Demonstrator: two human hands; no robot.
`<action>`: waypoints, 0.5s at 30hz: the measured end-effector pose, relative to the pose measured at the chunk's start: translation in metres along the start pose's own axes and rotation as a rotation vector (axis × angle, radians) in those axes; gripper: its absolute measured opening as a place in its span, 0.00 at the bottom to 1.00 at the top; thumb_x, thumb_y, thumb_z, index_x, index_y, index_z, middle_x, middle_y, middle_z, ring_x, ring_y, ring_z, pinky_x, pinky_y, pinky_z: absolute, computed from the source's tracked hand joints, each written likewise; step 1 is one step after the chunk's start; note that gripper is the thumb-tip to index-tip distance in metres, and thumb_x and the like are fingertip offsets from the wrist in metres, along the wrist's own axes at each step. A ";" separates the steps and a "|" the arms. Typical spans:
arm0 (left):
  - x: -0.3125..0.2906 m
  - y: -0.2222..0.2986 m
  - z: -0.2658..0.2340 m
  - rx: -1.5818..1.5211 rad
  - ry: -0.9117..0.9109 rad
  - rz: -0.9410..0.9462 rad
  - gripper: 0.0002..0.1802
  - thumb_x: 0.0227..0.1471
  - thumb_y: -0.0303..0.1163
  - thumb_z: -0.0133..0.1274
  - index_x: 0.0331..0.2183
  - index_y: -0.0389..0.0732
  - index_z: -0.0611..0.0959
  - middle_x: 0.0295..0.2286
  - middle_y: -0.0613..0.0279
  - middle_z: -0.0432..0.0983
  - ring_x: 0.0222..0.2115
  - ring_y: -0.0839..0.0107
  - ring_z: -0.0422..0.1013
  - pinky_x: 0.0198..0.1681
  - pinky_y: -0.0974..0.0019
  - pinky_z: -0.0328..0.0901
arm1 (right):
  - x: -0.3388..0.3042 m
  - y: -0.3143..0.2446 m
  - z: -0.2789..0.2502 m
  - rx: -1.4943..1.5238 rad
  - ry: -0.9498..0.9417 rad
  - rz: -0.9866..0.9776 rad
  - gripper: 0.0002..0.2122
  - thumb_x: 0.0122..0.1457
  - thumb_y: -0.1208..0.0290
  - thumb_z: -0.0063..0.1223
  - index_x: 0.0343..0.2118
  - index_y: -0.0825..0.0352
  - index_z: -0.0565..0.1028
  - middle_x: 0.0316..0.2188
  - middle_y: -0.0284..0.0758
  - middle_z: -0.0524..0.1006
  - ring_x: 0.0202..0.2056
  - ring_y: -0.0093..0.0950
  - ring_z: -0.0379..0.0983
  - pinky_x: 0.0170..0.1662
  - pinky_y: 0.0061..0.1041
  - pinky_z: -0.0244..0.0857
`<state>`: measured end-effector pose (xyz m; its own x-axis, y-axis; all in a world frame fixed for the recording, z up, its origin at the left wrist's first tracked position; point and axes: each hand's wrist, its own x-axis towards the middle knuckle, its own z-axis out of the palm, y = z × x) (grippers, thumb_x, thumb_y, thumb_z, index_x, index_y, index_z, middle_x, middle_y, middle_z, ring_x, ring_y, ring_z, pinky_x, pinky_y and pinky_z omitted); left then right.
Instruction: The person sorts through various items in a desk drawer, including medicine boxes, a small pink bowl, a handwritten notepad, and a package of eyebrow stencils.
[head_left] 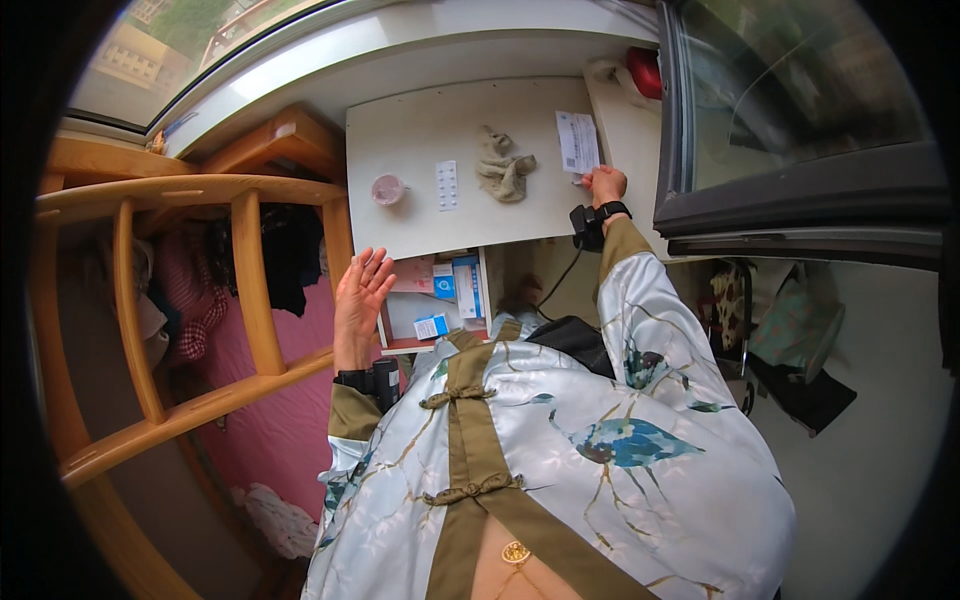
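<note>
White tabletop [420, 130] near window [150, 60] | left hand [360, 298] spread | right hand [607, 185] at paper [577, 142], grip unclear

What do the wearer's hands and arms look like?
The left hand and right hand are ungloved. Each wrist wears a black band with a dark boxy device. Shiny pale-blue fabric sleeves, with bluish printed motifs, end in wide olive-brown cuffs.
</note>
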<state>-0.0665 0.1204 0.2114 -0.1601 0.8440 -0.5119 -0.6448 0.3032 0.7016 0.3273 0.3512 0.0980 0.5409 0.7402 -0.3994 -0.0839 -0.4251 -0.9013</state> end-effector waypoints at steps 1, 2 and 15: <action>0.000 -0.001 0.001 0.004 0.003 -0.002 0.26 0.54 0.44 0.45 0.48 0.36 0.66 0.47 0.52 0.65 0.48 0.62 0.64 0.48 0.60 0.63 | 0.006 0.005 -0.001 0.000 0.000 0.005 0.12 0.49 0.81 0.46 0.38 0.76 0.70 0.25 0.41 0.75 0.20 0.26 0.73 0.21 0.20 0.69; -0.001 -0.001 0.003 -0.006 0.025 0.004 0.24 0.55 0.43 0.45 0.47 0.36 0.67 0.45 0.53 0.67 0.46 0.63 0.66 0.46 0.62 0.65 | 0.006 0.006 -0.001 -0.097 0.007 -0.012 0.11 0.48 0.81 0.46 0.36 0.76 0.71 0.24 0.43 0.76 0.21 0.27 0.75 0.21 0.21 0.70; -0.001 0.000 0.008 -0.022 0.050 0.024 0.22 0.55 0.42 0.45 0.45 0.35 0.69 0.43 0.53 0.69 0.43 0.65 0.68 0.44 0.64 0.66 | -0.009 0.002 0.014 -0.282 0.145 -0.019 0.15 0.48 0.83 0.43 0.41 0.78 0.65 0.32 0.51 0.73 0.19 0.36 0.75 0.21 0.24 0.72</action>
<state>-0.0602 0.1229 0.2165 -0.2126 0.8274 -0.5199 -0.6563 0.2732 0.7033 0.3110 0.3507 0.0973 0.6555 0.6760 -0.3367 0.1514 -0.5545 -0.8183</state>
